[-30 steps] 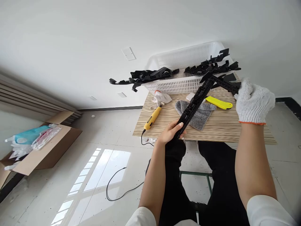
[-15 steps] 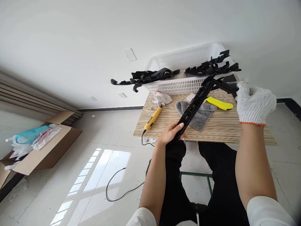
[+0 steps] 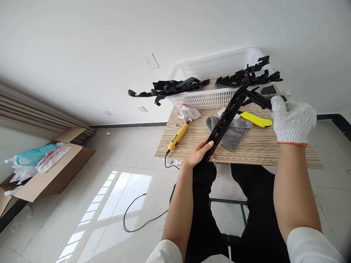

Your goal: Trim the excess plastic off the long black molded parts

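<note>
Clasping a long black part (image 3: 225, 122) low down in the bare left hand (image 3: 199, 152), aslant above the table (image 3: 263, 148); curling the gloved right hand (image 3: 294, 121) at its side branch, cannot tell whether gripping; seemingly unfinished, not laid with similar pieces (image 3: 179, 87) in the basket (image 3: 216, 66)

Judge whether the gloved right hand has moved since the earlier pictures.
Yes: the gloved right hand has shifted slightly left in view, judged against the resting yellow cutter.

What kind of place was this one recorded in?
Probably a plain indoor room used as a makeshift workspace: a small table bears a white plastic basket and a yellow corded tool, and an open cardboard box stands on the tiled floor.
</note>
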### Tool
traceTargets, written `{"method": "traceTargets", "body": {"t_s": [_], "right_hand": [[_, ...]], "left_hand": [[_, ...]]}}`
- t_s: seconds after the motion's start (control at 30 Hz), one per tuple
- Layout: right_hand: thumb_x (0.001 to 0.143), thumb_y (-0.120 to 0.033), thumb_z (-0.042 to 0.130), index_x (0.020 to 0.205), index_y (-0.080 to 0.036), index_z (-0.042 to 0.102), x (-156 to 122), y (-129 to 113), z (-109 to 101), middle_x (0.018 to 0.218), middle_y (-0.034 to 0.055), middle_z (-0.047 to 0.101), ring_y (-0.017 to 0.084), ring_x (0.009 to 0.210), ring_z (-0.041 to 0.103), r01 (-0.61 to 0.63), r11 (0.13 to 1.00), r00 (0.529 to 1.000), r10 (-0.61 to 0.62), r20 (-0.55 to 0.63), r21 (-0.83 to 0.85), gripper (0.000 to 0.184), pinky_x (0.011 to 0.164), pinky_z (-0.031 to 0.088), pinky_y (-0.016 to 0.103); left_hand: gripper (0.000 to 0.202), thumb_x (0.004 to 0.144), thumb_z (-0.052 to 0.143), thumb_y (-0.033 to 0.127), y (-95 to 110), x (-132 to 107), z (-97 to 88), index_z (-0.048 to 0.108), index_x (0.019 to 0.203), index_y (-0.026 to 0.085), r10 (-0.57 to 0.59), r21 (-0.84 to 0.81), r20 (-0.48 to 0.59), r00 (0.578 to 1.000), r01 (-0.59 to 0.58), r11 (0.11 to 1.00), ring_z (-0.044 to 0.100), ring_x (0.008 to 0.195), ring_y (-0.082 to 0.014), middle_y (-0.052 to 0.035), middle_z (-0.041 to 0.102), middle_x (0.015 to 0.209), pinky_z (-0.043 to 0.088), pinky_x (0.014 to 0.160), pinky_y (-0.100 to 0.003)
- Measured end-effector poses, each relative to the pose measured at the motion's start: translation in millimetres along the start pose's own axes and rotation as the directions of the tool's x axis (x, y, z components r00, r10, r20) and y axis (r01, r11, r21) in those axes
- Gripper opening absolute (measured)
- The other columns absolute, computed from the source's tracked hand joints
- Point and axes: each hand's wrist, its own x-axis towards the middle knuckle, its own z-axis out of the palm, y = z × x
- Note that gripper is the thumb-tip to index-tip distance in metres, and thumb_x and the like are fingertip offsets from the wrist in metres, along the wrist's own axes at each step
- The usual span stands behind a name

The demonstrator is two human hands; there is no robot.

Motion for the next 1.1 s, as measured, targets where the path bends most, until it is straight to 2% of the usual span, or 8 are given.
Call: {"method": "traceTargets", "body": {"t_s": [0.1,0.23,0.4,0.6,0.8,1.0,1.1], "right_hand": [[0.093,-0.072,0.032,0.065,-0.014,0.075,-3.0,-6.0,-5.3,0.047,0.0064,0.048,0.015,0.044,0.032,-0.144,0.989,0.989,0.145,-0.015,0.015,0.077,0.054,0.025,0.033],[0.091,-0.062,0.035,0.066,-0.013,0.075,-7.2,-11.8,-9.1,0.046,0.0049,0.042,0.015,0.047,0.031,-0.117,0.993,0.993,0.116,-0.005,-0.010,0.068,0.056,0.022,0.033],[0.090,-0.051,0.033,0.073,-0.011,0.076,-10.8,-16.7,-6.9,0.055,0.0098,0.054,0.016,0.052,0.037,-0.062,0.995,0.998,0.064,0.025,-0.073,0.061,0.057,0.023,0.034],[0.096,-0.035,0.026,0.082,-0.015,0.074,-13.1,-17.0,-2.3,0.074,0.0137,0.070,0.020,0.062,0.049,0.008,1.000,0.997,-0.008,0.072,-0.001,0.054,0.063,0.027,0.036],[0.100,-0.040,0.025,0.091,-0.013,0.076,-13.9,-16.8,1.0,0.077,0.0150,0.071,0.020,0.063,0.050,0.048,0.998,0.997,-0.045,0.058,-0.042,0.058,0.061,0.025,0.035],[0.097,-0.055,0.035,0.065,-0.015,0.066,-15.1,-23.2,-5.6,0.058,0.0089,0.058,0.012,0.051,0.027,0.024,0.999,0.998,-0.023,0.067,-0.023,0.060,0.057,0.021,0.033],[0.097,-0.058,0.035,0.062,-0.015,0.063,-14.9,-24.1,-7.1,0.055,0.0073,0.054,0.011,0.050,0.024,0.011,1.000,0.997,-0.010,0.071,-0.013,0.062,0.057,0.021,0.032]], "left_hand": [[0.047,0.091,0.066,0.063,0.4,0.4,0.2,0.058,0.100,0.017,-0.001,0.003,0.000,1.000,0.001,1.000,0.054,0.055,-0.0098,-0.0015,0.068,0.075,0.049,0.056,-0.026],[0.045,0.093,0.066,0.061,0.0,0.9,0.2,0.059,0.100,0.017,0.017,-0.009,0.017,1.000,-0.017,1.000,0.055,0.055,-0.0100,-0.0016,0.067,0.076,0.049,0.056,-0.026],[0.046,0.091,0.067,0.061,-0.2,1.3,0.4,0.060,0.103,0.017,0.014,-0.024,0.017,1.000,-0.013,1.000,0.055,0.055,-0.0102,-0.0015,0.068,0.075,0.050,0.056,-0.027],[0.048,0.090,0.067,0.063,1.7,1.4,2.6,0.059,0.101,0.017,0.012,-0.020,0.001,1.000,-0.012,1.000,0.055,0.054,-0.0105,-0.0015,0.068,0.074,0.049,0.055,-0.027],[0.045,0.093,0.065,0.061,4.8,0.8,3.7,0.058,0.095,0.017,0.019,-0.013,-0.026,0.999,-0.020,1.000,0.056,0.053,-0.0102,-0.0013,0.067,0.074,0.047,0.054,-0.026],[0.043,0.094,0.064,0.061,3.8,0.6,2.7,0.058,0.096,0.018,0.012,-0.012,-0.035,0.999,-0.013,1.000,0.057,0.054,-0.0103,-0.0009,0.068,0.075,0.048,0.054,-0.026],[0.043,0.094,0.064,0.060,2.9,0.7,2.4,0.057,0.096,0.018,0.006,-0.019,-0.038,0.999,-0.007,1.000,0.057,0.054,-0.0100,-0.0010,0.068,0.075,0.048,0.054,-0.025]]}}
